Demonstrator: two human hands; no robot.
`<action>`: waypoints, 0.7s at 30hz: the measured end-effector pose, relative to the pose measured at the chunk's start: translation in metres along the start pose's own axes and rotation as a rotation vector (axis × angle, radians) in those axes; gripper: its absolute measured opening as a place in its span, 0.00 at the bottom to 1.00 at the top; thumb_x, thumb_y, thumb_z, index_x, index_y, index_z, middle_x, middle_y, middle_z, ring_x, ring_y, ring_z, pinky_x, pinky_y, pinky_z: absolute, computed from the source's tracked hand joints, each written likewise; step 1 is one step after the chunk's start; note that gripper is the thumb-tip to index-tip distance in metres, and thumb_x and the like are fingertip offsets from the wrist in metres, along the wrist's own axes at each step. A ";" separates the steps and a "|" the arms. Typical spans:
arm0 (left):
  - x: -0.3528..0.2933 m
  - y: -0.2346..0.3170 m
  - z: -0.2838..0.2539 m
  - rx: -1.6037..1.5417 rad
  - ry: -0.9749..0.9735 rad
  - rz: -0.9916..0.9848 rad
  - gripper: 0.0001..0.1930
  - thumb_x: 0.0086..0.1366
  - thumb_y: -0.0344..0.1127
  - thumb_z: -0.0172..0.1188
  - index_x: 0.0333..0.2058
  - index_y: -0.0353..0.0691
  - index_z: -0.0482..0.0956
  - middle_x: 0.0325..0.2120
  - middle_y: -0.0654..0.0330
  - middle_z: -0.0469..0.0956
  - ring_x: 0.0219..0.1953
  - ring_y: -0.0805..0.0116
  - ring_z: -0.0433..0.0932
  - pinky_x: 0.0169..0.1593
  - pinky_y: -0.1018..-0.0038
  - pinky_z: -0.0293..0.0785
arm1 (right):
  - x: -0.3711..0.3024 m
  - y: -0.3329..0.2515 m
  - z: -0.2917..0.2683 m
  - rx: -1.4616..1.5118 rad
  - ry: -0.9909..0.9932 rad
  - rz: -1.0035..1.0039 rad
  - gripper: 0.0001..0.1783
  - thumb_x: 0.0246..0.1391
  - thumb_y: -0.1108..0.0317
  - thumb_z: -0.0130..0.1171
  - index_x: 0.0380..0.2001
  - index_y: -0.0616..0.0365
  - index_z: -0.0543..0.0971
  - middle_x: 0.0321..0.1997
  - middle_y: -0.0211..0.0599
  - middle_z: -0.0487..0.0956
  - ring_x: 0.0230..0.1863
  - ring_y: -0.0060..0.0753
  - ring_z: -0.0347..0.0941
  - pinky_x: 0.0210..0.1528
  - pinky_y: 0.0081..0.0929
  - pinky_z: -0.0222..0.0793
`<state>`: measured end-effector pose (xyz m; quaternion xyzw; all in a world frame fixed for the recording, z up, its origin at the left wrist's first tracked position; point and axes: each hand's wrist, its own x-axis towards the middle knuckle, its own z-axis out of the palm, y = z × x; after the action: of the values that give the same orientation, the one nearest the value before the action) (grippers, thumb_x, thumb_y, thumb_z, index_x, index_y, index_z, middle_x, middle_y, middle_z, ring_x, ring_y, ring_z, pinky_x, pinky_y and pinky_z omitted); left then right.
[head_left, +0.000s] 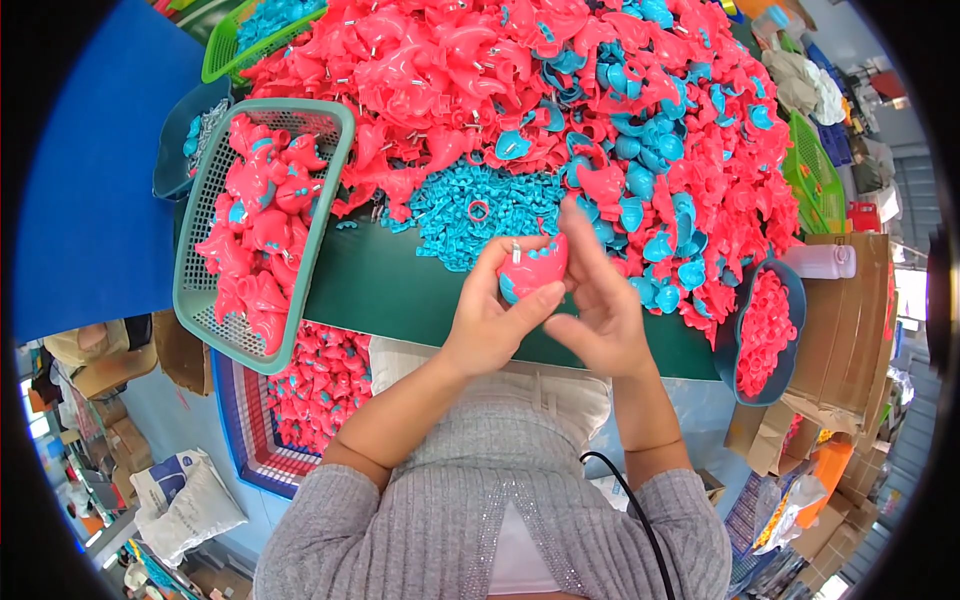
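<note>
In my left hand (492, 312) I grip a rounded pink plastic toy piece (535, 268) with teal bits and a small metal pin on it. My right hand (602, 308) is beside the piece, fingers stretched out and apart, slightly blurred; whether its palm touches the piece is hard to tell. Just beyond both hands lies a heap of small teal plastic parts (450, 215), with a pink ring (478, 211) on top. Teal cup-shaped shells (655, 140) lie to the right among the pink shells (440, 60).
A green basket (345, 140) of pink pieces stands at the left on the green table (370, 275). Blue trays hold metal parts (205, 135) at far left and small pink parts (765, 325) at right. Below the table edge is a crate (240, 440) of pink pieces.
</note>
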<state>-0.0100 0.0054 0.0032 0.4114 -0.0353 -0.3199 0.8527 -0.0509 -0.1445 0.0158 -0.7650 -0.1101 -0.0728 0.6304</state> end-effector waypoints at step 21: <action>0.008 0.002 -0.019 -0.035 0.038 -0.140 0.23 0.66 0.41 0.56 0.55 0.38 0.63 0.42 0.60 0.74 0.41 0.73 0.75 0.41 0.78 0.74 | 0.018 0.030 0.001 0.436 -0.109 0.327 0.37 0.41 0.82 0.68 0.57 0.67 0.68 0.54 0.43 0.72 0.51 0.33 0.73 0.51 0.31 0.74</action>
<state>0.0036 0.0149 -0.0098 0.4040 0.0154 -0.3714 0.8359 -0.0255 -0.1480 -0.0082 -0.6217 -0.0317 0.0967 0.7766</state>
